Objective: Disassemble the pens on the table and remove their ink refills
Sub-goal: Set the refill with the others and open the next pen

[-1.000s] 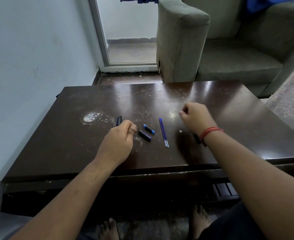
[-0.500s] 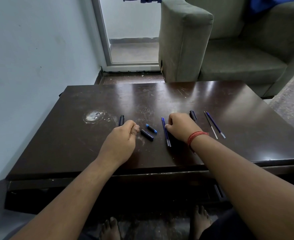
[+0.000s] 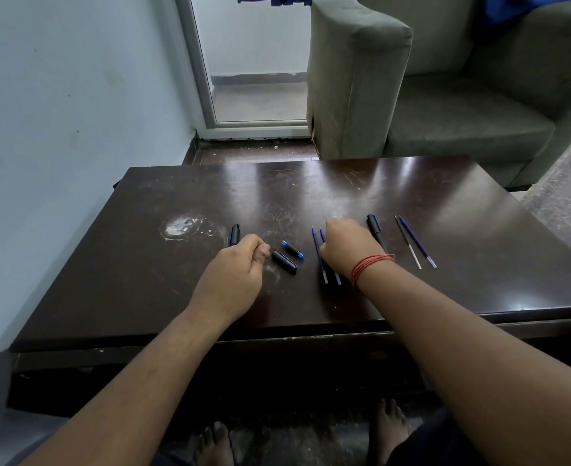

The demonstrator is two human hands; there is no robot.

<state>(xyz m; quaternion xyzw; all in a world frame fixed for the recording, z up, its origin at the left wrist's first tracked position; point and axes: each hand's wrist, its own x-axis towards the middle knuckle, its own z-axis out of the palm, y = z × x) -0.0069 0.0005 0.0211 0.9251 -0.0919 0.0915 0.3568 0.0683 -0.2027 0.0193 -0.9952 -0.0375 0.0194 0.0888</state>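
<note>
On the dark wooden table (image 3: 445, 290) my left hand (image 3: 240, 270) is a closed fist around a black pen barrel (image 3: 234, 234), whose end sticks out beyond the fingers. Just right of its thumb lie a black cap (image 3: 284, 263) and a short black piece with blue ends (image 3: 292, 249). My right hand (image 3: 348, 250), with a red thread at the wrist, rests with curled fingers on two blue refills (image 3: 318, 253); whether it pinches one is hidden. A whole black pen (image 3: 374, 226) lies just right of that hand. Farther right lie two more refills (image 3: 415, 242).
A light blue wall runs close along the table's left side. A grey-green armchair (image 3: 361, 79) stands behind the far edge, beside a glass door (image 3: 253, 62). A white stain (image 3: 179, 227) marks the tabletop at the left. My bare feet (image 3: 391, 428) are under the near edge.
My right hand moved left from over the black pen and right-hand refills to the two blue refills, uncovering those. My left fist stayed where it was.
</note>
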